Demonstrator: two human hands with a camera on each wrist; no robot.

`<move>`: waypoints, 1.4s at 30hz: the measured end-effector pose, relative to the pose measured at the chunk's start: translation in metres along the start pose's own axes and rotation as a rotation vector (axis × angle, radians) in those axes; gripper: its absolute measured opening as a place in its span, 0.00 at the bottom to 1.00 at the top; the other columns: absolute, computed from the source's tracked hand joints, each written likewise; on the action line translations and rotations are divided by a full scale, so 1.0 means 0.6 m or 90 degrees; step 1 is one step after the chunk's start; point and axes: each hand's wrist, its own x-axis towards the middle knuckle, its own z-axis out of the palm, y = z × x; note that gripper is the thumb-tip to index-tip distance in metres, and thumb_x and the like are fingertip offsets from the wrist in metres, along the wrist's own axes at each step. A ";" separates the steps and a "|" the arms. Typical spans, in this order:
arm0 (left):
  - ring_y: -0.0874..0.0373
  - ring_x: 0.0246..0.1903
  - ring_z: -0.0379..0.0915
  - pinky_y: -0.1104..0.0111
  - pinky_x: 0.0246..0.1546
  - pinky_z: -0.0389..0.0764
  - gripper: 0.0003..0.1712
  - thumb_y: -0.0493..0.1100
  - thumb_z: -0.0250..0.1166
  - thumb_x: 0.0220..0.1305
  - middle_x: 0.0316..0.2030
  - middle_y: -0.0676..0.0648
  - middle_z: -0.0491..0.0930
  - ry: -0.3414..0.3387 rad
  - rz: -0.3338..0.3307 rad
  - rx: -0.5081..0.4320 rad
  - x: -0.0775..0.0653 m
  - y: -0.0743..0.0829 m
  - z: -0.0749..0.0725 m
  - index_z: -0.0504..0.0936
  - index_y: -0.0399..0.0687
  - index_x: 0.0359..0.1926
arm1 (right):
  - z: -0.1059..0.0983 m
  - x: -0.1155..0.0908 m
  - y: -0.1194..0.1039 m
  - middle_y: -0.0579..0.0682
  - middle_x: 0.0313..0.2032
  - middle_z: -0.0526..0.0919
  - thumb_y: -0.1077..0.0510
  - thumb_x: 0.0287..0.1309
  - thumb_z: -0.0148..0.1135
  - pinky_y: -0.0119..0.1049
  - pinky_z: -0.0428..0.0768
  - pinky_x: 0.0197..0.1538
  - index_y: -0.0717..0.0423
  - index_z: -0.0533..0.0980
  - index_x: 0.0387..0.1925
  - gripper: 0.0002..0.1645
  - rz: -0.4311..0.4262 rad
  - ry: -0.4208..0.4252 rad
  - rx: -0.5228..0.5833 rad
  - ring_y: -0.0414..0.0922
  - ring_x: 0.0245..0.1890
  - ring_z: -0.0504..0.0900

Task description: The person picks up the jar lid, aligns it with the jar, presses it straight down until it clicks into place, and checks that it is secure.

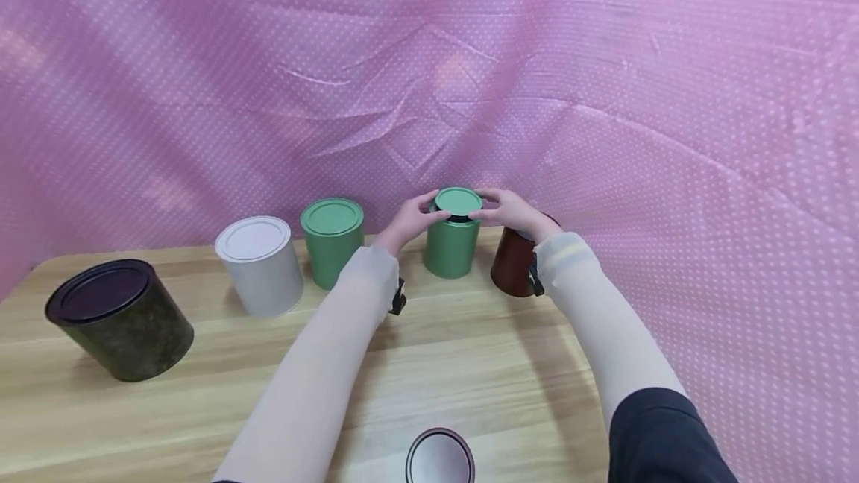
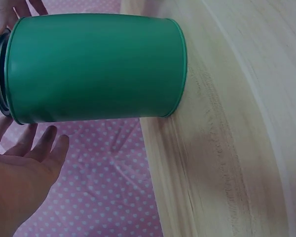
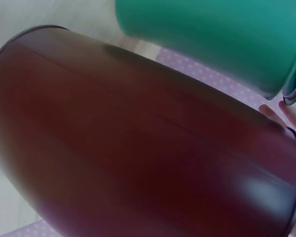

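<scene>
At the back of the table stands a green can (image 1: pixel 448 250) with a green lid (image 1: pixel 459 201) at its top. A dark gap shows between lid and rim. My left hand (image 1: pixel 409 221) holds the lid's left edge between thumb and fingers, and my right hand (image 1: pixel 515 210) pinches the opposite edge. In the left wrist view the lid's rim (image 2: pixel 2 74) sits slightly apart from the can (image 2: pixel 96 69). Beside my right wrist stands a reddish-brown can (image 1: pixel 513 265), its top mostly covered by that arm; it fills much of the right wrist view.
Left of my arms stand a second lidded green can (image 1: pixel 332 233), a white lidded can (image 1: pixel 260 267) and a dark, blackish can (image 1: pixel 127 323). A brown-rimmed round lid (image 1: pixel 440 459) lies at the front of the wooden table (image 1: pixel 463 364). Pink dotted cloth (image 1: pixel 429 58) hangs behind.
</scene>
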 end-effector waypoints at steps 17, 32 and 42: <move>0.45 0.67 0.62 0.54 0.68 0.65 0.42 0.58 0.61 0.66 0.69 0.38 0.64 -0.033 -0.003 0.052 -0.003 -0.012 -0.001 0.55 0.53 0.75 | 0.011 0.016 0.017 0.59 0.70 0.64 0.43 0.60 0.64 0.56 0.61 0.71 0.57 0.61 0.71 0.44 -0.023 -0.005 -0.059 0.58 0.71 0.60; 0.47 0.66 0.65 0.56 0.67 0.68 0.42 0.60 0.61 0.65 0.68 0.40 0.67 -0.030 0.026 0.136 0.000 -0.019 -0.003 0.58 0.50 0.74 | 0.007 0.012 0.019 0.58 0.70 0.64 0.38 0.55 0.66 0.58 0.60 0.70 0.48 0.61 0.72 0.47 0.025 -0.033 -0.036 0.57 0.70 0.61; 0.46 0.66 0.65 0.56 0.67 0.67 0.42 0.61 0.60 0.65 0.68 0.40 0.67 -0.039 0.021 0.165 -0.001 -0.013 -0.011 0.59 0.50 0.73 | 0.008 0.016 0.015 0.54 0.71 0.64 0.40 0.54 0.68 0.58 0.57 0.72 0.46 0.65 0.69 0.43 0.036 -0.036 -0.020 0.55 0.72 0.59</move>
